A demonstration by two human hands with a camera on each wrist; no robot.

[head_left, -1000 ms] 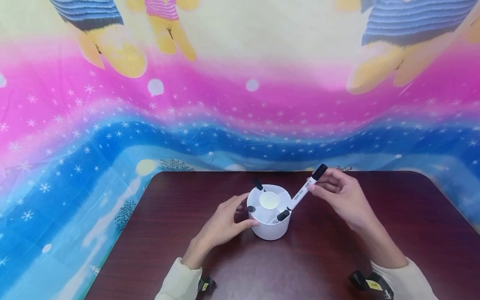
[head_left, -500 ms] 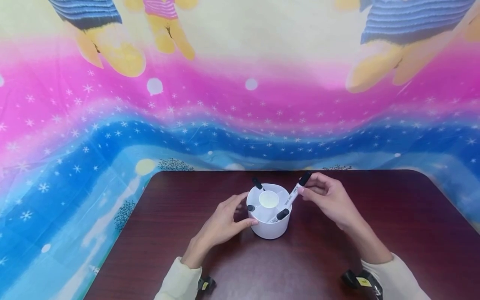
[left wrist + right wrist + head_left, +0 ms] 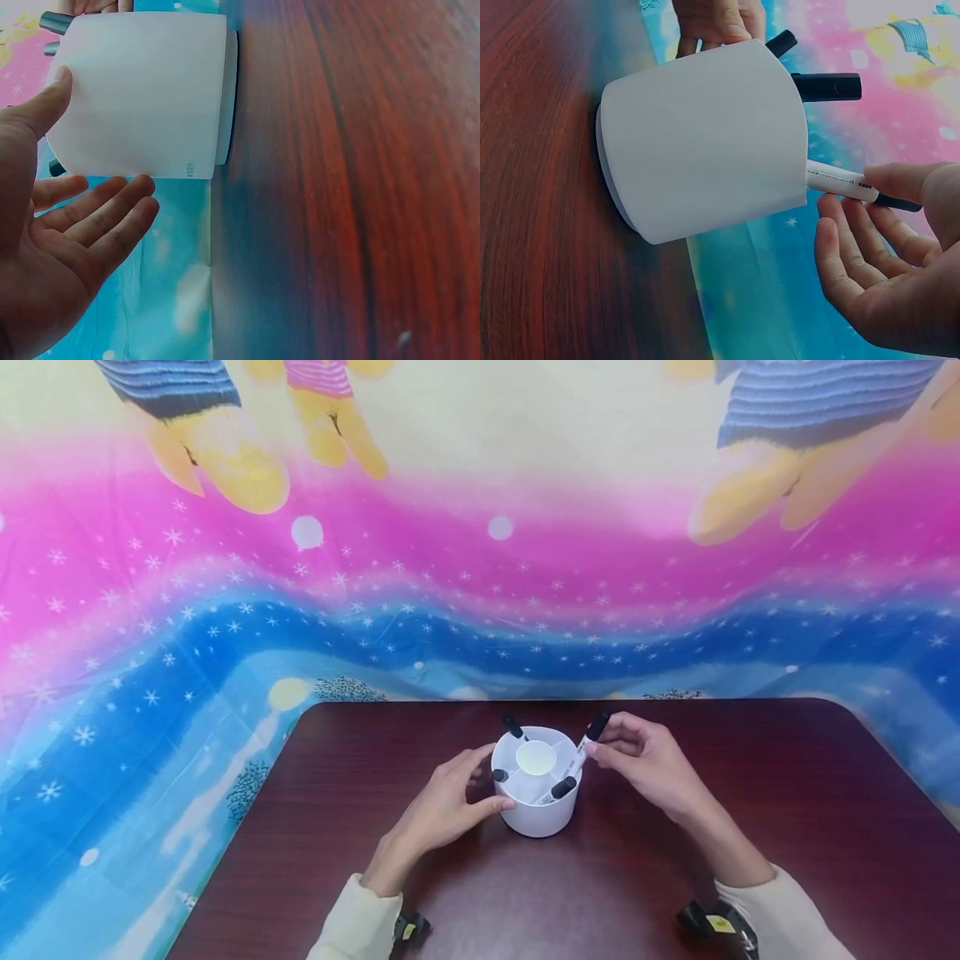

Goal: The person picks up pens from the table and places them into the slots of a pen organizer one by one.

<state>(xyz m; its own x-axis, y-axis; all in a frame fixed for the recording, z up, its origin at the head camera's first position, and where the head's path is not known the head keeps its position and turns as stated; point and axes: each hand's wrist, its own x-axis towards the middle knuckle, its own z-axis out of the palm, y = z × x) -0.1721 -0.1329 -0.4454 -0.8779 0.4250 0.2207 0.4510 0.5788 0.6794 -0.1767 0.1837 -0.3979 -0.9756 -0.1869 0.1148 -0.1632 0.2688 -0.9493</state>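
A white round pen holder (image 3: 538,821) with inner dividers and a pale round centre stands upright on the table. My left hand (image 3: 442,802) holds its left side, thumb at the front rim and fingers round the back. Between thumb and fingers, my right hand (image 3: 654,767) pinches a white marker (image 3: 840,181) with a black cap. It slants into the holder's right side, its lower end hidden behind the wall. Three other black-capped markers lean in the holder: one at the back (image 3: 513,727), one at the left (image 3: 500,776), one at the front right (image 3: 563,788).
The dark red-brown wooden table (image 3: 480,910) has rounded far corners. Behind it hangs a colourful cloth (image 3: 480,568) printed with bears and snowflakes. Both wrists wear black straps below cream sleeves (image 3: 780,914).
My right hand has moved left and slightly down, sliding the marker deeper into the right side of the pen holder. The left hand keeps its place on the holder.
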